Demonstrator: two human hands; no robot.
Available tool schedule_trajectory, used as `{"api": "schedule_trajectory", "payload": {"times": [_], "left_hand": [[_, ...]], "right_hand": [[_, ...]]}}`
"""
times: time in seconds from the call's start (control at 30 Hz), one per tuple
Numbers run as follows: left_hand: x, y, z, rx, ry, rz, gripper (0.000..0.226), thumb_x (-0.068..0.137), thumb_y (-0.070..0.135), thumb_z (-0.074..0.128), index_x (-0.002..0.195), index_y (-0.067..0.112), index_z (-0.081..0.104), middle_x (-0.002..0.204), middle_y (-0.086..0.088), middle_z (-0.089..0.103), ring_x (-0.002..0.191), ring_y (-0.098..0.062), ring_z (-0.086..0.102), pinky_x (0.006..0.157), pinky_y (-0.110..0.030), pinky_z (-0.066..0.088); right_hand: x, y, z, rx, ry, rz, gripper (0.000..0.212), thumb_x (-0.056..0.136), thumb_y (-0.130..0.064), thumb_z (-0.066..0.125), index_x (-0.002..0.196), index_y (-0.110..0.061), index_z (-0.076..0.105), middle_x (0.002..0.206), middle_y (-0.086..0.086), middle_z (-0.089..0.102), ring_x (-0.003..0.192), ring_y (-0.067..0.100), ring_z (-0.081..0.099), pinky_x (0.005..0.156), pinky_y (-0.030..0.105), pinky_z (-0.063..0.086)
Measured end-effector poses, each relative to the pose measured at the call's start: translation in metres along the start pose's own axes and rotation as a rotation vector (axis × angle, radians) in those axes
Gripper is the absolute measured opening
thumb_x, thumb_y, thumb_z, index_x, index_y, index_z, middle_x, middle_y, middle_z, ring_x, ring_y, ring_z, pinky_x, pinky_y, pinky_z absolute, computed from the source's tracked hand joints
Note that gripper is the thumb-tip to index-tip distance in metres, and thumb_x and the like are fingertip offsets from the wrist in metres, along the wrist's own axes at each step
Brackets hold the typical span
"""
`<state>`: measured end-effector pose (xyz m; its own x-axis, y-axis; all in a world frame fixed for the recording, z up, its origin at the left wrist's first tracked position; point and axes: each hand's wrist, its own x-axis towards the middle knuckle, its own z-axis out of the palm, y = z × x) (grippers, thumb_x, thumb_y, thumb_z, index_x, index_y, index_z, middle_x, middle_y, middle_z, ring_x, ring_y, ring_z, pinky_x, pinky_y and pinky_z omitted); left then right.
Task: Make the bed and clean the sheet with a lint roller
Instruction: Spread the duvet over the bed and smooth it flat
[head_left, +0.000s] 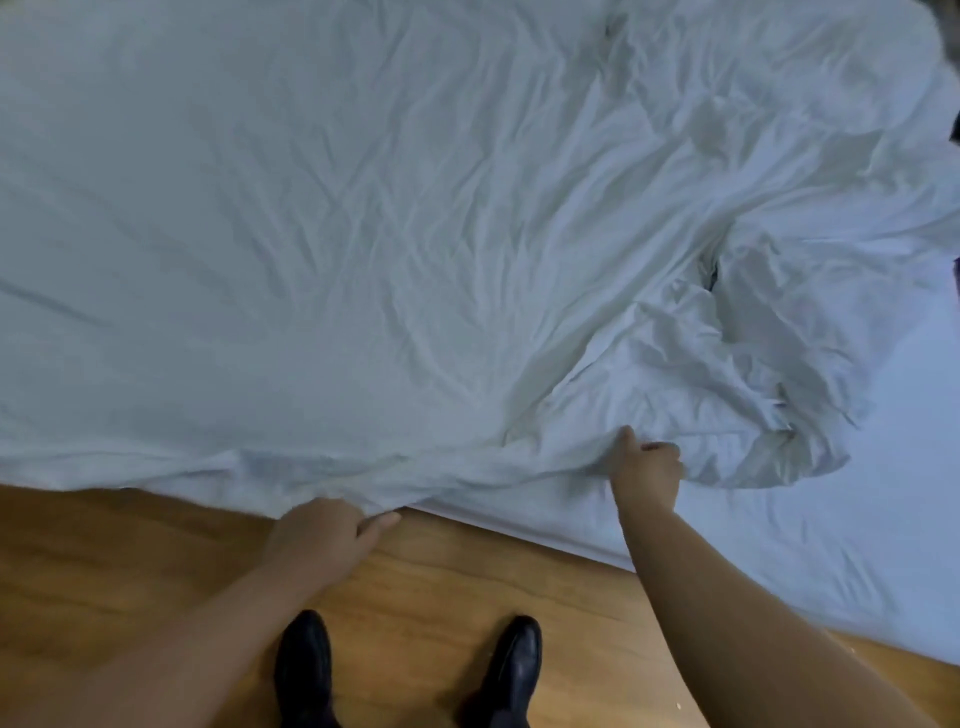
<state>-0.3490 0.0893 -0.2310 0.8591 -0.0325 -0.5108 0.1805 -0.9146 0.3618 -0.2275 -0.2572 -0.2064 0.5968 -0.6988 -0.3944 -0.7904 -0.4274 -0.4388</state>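
Note:
A wrinkled white top sheet (363, 234) covers most of the bed and hangs over its near edge. It is bunched into a heap (769, 374) at the right. My left hand (327, 530) grips the sheet's hanging edge at the bed's near side, fingers curled under the cloth. Further right, my right hand (647, 465) pinches a fold of the same sheet on top of the mattress. The smooth fitted sheet on the mattress (857, 545) shows bare at the lower right. No lint roller is in view.
Wooden floor (104, 561) runs along the bed's near side. My two black shoes (304, 665) stand on it just below the hands. A dark object (955, 130) peeks in at the right edge.

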Motion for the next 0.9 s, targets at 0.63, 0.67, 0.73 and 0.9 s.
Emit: {"api": "schedule_trajectory", "payload": {"times": [0.63, 0.67, 0.73, 0.9], "left_hand": [[0.138, 0.322, 0.025, -0.259, 0.013, 0.003, 0.119, 0.075, 0.065, 0.071, 0.156, 0.026, -0.008, 0.143, -0.006, 0.048, 0.124, -0.027, 0.053, 0.105, -0.042, 0.043], [0.142, 0.328, 0.026, -0.273, -0.028, -0.036, 0.114, 0.078, 0.061, 0.071, 0.157, 0.024, -0.001, 0.137, -0.005, 0.053, 0.119, -0.028, 0.056, 0.102, -0.043, 0.045], [0.151, 0.345, 0.037, -0.162, -0.039, -0.006, 0.067, 0.087, 0.048, 0.065, 0.145, 0.021, 0.042, 0.126, -0.001, 0.061, 0.114, -0.028, 0.059, 0.095, -0.039, 0.046], [0.145, 0.364, 0.049, 0.030, 0.273, 0.223, 0.019, 0.084, 0.026, 0.057, 0.087, 0.012, 0.070, 0.104, -0.010, 0.051, 0.101, -0.029, 0.048, 0.084, -0.035, 0.041]], "right_hand": [[0.093, 0.105, -0.091, 0.230, -0.543, -0.062, 0.034, 0.097, -0.041, 0.053, 0.076, -0.015, 0.055, 0.066, 0.002, 0.061, 0.073, 0.027, 0.068, 0.061, 0.035, 0.053], [0.104, 0.095, -0.099, 0.181, -0.414, -0.160, 0.041, 0.095, -0.046, 0.054, 0.069, -0.015, 0.049, 0.062, 0.000, 0.055, 0.069, 0.027, 0.064, 0.060, 0.036, 0.049], [0.136, 0.074, -0.123, 0.114, -0.012, -0.368, 0.039, 0.087, -0.050, 0.060, 0.073, -0.015, 0.051, 0.076, -0.001, 0.057, 0.079, 0.024, 0.058, 0.071, 0.038, 0.047], [0.232, 0.007, -0.151, -0.343, 0.156, -0.712, 0.088, 0.085, -0.041, 0.069, 0.154, -0.016, 0.020, 0.159, 0.012, 0.024, 0.149, 0.032, 0.015, 0.116, 0.046, 0.021]]}}
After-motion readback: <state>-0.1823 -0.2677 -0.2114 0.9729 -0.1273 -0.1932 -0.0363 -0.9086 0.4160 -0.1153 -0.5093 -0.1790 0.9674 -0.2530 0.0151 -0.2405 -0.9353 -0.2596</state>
